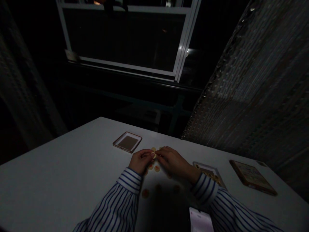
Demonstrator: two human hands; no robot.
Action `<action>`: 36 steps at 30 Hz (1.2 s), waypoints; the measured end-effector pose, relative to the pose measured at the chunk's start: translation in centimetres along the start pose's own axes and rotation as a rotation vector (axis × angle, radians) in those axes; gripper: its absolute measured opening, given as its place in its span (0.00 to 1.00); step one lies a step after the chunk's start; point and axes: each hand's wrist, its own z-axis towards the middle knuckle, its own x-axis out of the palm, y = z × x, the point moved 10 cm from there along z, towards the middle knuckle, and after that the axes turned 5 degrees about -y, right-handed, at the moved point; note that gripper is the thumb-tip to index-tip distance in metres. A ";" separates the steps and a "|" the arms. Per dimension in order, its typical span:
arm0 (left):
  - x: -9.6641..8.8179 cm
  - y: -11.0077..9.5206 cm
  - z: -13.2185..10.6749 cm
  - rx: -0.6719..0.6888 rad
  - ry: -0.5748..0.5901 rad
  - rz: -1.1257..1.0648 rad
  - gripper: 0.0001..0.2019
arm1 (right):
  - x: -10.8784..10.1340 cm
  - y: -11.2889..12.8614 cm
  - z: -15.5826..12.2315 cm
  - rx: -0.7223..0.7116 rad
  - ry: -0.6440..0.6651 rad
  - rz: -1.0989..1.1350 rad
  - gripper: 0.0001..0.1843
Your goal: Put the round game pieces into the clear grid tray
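My left hand [140, 161] and my right hand [174, 162] meet over the white table, fingers closed around one small round wooden game piece [154, 155]. The thumb and fingers of each hand pinch it from its own side. Just below lie more pale round pieces with red marks, one of them a disc [156, 168] between the wrists. Pale discs [154, 149] also show beyond the fingertips. Nearer to me, darker discs [145, 193] lie in the shadow. Their marks are too dim to read.
An open shallow box [116, 145] stands at the back left. Beside my right forearm, a tray [216, 169] holds several round pieces. Farther right lies a flat box with a picture on it [252, 177]. A lit phone [201, 220] is at the front. Behind the table [72, 161] are a window and curtains.
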 end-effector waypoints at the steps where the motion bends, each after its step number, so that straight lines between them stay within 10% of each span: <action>1: 0.0 0.1 -0.1 -0.003 -0.007 -0.003 0.14 | -0.1 0.0 -0.1 0.001 -0.003 0.001 0.14; 36: 6.9 -2.2 -5.7 0.032 0.214 0.152 0.09 | -2.9 -4.9 -8.2 0.532 -0.229 0.531 0.08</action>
